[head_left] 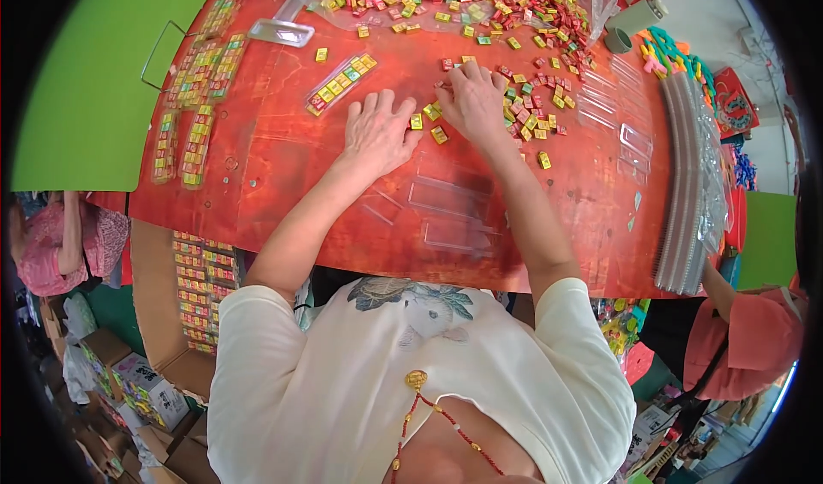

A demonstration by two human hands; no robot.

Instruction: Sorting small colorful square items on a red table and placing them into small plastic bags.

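My left hand (pixel 377 132) rests over the red table with its fingers curved and apart, thumb beside a small yellow-green block (pixel 417 121). Nothing shows in its grasp. Just to the right, my right hand (pixel 474 102) reaches down at the edge of a group of loose red, yellow and green blocks (pixel 536 115). Its fingers look apart; what lies under the fingertips is partly hidden. A yellow block (pixel 439 135) sits between the hands. Beyond my left hand, a clear plastic tray (pixel 341 84) holds a row of several blocks at a slant.
A large heap of blocks (pixel 463 0) covers the far side. Filled trays (pixel 206 64) lie at left. Clear plastic pieces (pixel 450 197) are in front of me; stacked clear trays (pixel 681 184) stand at right. An open carton (pixel 159 304) sits below left. Other people are nearby.
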